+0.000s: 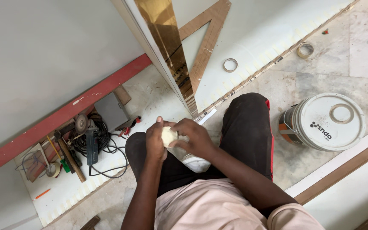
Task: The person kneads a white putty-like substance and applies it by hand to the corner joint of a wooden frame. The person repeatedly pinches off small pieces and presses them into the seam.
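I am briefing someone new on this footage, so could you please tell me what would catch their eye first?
At the centre, the left hand and right hand are cupped together around a pale lump, above the person's dark-trousered knees. To the right a white bucket with its lid on stands on the stone floor. At the left, an angle grinder with a coiled black cable and a hammer lie on a white board.

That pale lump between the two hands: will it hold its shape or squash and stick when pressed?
The pale rounded lump probably squashes: it looks smooth and doughy, cupped by the left hand and right hand. Its matte surface suggests it grips rather than slips. Being ball-like, it may roll if set on the marble floor.
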